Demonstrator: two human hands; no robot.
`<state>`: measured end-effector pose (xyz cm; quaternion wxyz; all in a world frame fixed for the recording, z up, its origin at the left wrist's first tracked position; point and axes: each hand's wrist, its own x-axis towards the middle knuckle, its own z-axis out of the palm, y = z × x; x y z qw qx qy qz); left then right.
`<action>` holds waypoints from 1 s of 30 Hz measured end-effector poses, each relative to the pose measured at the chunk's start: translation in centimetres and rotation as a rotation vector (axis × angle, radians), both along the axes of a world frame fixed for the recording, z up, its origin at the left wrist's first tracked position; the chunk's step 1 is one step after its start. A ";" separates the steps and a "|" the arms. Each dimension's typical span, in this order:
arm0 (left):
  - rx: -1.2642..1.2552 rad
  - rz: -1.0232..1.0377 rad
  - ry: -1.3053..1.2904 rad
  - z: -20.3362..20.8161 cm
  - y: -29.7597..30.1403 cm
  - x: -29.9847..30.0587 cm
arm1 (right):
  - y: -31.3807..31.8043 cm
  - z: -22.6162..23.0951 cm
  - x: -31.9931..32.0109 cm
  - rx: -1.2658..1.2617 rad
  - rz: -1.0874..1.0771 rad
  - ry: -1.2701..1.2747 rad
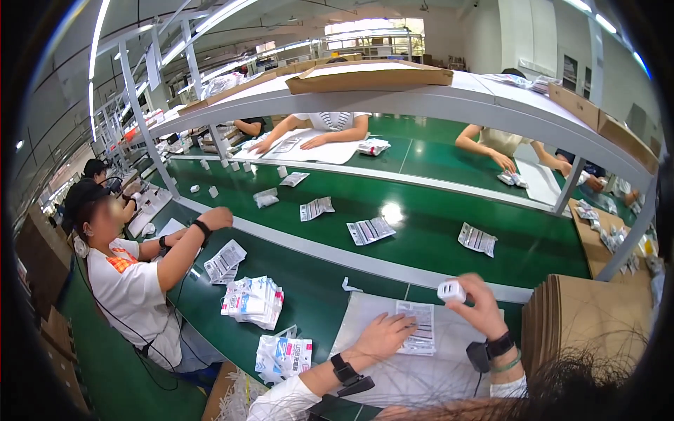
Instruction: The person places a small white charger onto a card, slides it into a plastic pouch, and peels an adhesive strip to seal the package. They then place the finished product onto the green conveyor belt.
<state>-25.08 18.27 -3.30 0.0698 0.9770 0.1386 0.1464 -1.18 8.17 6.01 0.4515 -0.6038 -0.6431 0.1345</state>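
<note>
My right hand (479, 306) is raised over the right side of a pale sheet (359, 319) and pinches a small white USB charger (449, 290), its port end showing. My left hand (382, 337) lies stretched out on the sheet, fingertips resting on the edge of a flat printed plastic bag (424, 324). Left of the sheet lie a white printed bag (286, 356) and a stack of similar bags (254, 302). Both wrists wear black bands.
A green conveyor (414, 259) behind a metal rail carries several filled bags (371, 230). Stacked cardboard (572, 316) stands to my right. A co-worker (130, 281) sits at the left, reaching over the bench. Others work beyond the conveyor, under an overhead shelf (477, 85).
</note>
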 end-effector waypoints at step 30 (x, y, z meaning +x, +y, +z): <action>-0.497 -0.020 -0.330 -0.3 0.8 1.0 | -4.5 -7.8 -5.3 -0.216 -0.054 -0.100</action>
